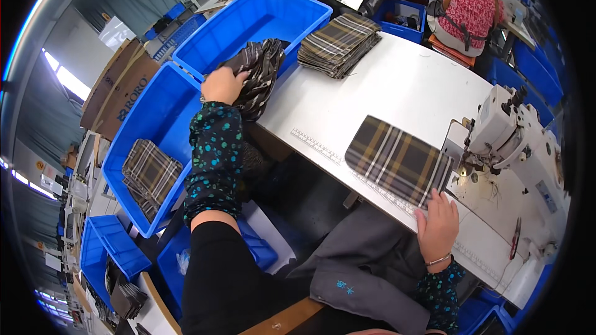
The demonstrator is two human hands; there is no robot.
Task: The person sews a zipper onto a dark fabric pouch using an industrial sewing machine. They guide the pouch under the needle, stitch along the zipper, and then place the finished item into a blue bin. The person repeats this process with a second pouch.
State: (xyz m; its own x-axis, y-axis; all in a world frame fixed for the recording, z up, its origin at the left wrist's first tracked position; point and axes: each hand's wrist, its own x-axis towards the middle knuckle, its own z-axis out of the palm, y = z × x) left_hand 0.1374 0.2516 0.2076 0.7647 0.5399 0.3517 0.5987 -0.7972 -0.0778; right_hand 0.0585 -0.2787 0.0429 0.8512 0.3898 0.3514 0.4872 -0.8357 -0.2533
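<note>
My left hand [223,85] grips a crumpled, layered bundle of dark striped fabric [256,74] at the table's left end, beside two blue bins. My right hand [438,226] lies with fingers apart, its fingertips at the near right corner of a flat olive-brown plaid piece [397,158] on the white table [422,80]. Under that piece's near edge runs a ruler strip [310,142]. A white sewing machine [515,142] stands just to the right. A neat stack of plaid pieces [338,43] sits at the table's far left corner.
One blue bin [254,12] is behind the bundle; another [149,99] at left holds plaid pieces [152,174]. A cardboard sheet [112,87] leans behind them. Red-handled snips [515,239] lie by the machine. A co-worker in pink [462,9] sits at the back right.
</note>
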